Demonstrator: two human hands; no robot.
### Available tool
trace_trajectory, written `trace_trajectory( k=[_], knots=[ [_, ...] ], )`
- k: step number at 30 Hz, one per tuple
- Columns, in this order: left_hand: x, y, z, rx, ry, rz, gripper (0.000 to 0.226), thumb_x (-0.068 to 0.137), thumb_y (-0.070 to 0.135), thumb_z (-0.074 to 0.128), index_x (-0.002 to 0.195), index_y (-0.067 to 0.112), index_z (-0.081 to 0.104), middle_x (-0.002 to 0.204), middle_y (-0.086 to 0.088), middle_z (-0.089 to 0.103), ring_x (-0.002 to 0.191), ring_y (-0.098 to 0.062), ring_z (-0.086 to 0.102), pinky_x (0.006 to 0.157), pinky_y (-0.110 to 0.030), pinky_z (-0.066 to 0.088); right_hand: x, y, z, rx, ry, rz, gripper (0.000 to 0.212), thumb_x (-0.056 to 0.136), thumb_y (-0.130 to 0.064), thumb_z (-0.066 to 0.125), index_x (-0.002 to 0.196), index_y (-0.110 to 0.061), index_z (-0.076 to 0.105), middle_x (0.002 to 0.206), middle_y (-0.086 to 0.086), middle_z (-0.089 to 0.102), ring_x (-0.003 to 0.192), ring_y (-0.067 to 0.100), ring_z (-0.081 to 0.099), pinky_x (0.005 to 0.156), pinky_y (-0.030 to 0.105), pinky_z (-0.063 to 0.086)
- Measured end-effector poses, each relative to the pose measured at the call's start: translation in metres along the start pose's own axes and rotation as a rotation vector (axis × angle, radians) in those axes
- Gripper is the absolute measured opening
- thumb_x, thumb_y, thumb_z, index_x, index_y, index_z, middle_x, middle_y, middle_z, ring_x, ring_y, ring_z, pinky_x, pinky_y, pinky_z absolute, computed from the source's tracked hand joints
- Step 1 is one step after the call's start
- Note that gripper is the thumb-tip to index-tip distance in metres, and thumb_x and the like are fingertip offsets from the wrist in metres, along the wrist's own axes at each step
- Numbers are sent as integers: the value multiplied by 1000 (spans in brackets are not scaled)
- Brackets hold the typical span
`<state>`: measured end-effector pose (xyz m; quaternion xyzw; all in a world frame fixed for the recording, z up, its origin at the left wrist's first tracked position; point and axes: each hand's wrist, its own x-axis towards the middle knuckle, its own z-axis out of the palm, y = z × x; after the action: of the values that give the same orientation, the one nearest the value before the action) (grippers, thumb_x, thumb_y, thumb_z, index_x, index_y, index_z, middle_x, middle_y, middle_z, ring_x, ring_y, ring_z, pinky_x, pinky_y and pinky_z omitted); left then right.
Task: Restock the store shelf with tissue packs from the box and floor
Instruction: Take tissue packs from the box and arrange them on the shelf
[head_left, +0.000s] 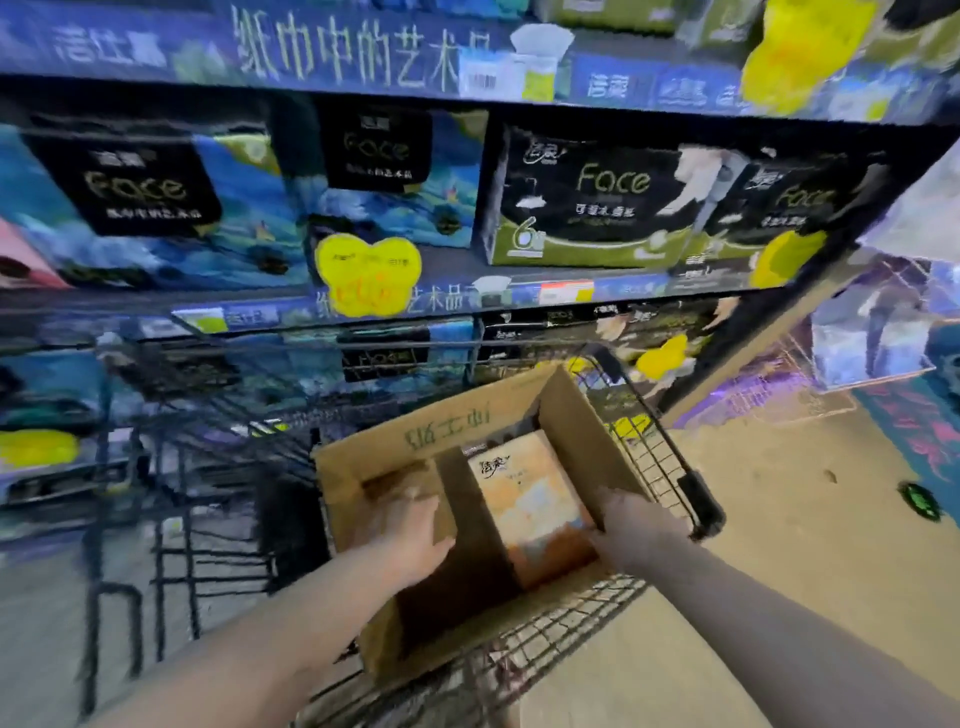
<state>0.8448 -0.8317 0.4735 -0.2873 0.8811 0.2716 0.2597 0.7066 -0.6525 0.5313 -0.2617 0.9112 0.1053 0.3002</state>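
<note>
The orange-and-cream plastic-wrapped tissue pack (530, 504) lies flat in the right half of the open brown cardboard box (467, 415), which sits in the basket of a black wire shopping cart (670, 467) parked against the blue-edged store shelf (571, 291). The pack's long axis runs from the person out toward the shelf, leaning a little to the left at its far end, with its printed face up. The right hand (623, 519) is the nearer one: it reaches in between the pack's right edge and the box's right wall, touching or just beside the pack's near right corner, so the pack lies to its left and slightly ahead. Its fingertips drop out of sight along that edge, so I cannot tell whether it is grasping the pack or only resting against it. The left hand (410, 530) is across the dark gap in the box, well apart from the pack; it seems to rest flat and released on the inner left cardboard flap, though motion blur smears its fingers. The box bottom under the pack is in shadow, hiding any further packs, and the black-and-green boxed tissue packs (587, 202) on the shelf above are blurred.
</note>
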Motion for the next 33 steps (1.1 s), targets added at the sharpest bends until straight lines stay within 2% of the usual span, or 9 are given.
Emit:
trace_trajectory(
  k=[9, 13, 16, 19, 22, 25, 27, 30, 33],
  knots=[
    [93, 44, 49, 12, -107, -203, 57, 92, 47, 47, 140, 18, 35, 145, -5, 38, 132, -25, 39, 108, -41, 31, 146, 36, 48, -50, -190, -161, 51, 95, -36, 45, 141, -24, 28, 144, 3, 36, 130, 26, 40, 104, 36, 39],
    [142, 53, 81, -151, -160, -244, 61, 91, 46, 49, 141, 16, 32, 144, -7, 36, 129, -27, 40, 104, -40, 39, 193, 38, 77, -13, -222, -142, 62, 94, -34, 47, 145, -22, 14, 149, 5, 30, 132, 27, 36, 105, 38, 39],
    [173, 58, 106, -325, -173, -316, 70, 88, 49, 55, 143, 15, 26, 144, -9, 34, 129, -29, 41, 104, -40, 40, 220, 41, 100, 49, -224, -140, 71, 94, -29, 48, 150, -23, 5, 158, 0, 10, 142, 28, 22, 111, 39, 31],
    [202, 59, 133, -527, -158, -390, 81, 84, 47, 62, 144, 10, 23, 144, -14, 32, 129, -32, 40, 106, -41, 39, 239, 46, 123, 86, -211, -114, 68, 95, -28, 46, 150, -22, 5, 159, -1, -2, 144, 26, 15, 114, 39, 27],
    [222, 57, 155, -695, -122, -458, 91, 81, 41, 69, 146, 6, 17, 146, -16, 35, 131, -34, 40, 108, -41, 36, 248, 48, 141, 152, -165, -104, 66, 96, -27, 43, 150, -19, 6, 159, 2, 1, 143, 24, 19, 112, 36, 28],
    [232, 57, 173, -1063, -74, -534, 63, 84, 18, 69, 136, 2, 37, 134, -11, 50, 120, -26, 51, 89, -27, 48, 253, 51, 155, 227, -99, -114, 64, 96, -28, 43, 150, -20, 10, 158, 4, 9, 142, 24, 22, 111, 34, 30],
    [235, 57, 183, -1165, -55, -549, 48, 84, 15, 69, 127, 5, 48, 124, -5, 58, 109, -19, 56, 76, -21, 50, 257, 51, 162, 228, -58, -141, 62, 94, -30, 44, 149, -23, 16, 158, 2, 11, 142, 24, 21, 111, 36, 30],
    [232, 54, 192, -1136, -22, -582, 33, 89, 21, 62, 120, 12, 55, 112, 0, 60, 105, -20, 57, 83, -29, 47, 258, 50, 163, 200, 9, -185, 57, 93, -33, 46, 145, -27, 24, 157, 0, 16, 141, 23, 21, 109, 35, 30],
    [225, 42, 194, -1168, 33, -689, 23, 89, 22, 62, 110, 14, 60, 110, -8, 65, 100, -26, 62, 88, -45, 53, 255, 45, 158, 285, 3, -231, 69, 93, -28, 49, 150, -24, 9, 154, 1, 20, 139, 24, 24, 110, 37, 30]
  ],
)
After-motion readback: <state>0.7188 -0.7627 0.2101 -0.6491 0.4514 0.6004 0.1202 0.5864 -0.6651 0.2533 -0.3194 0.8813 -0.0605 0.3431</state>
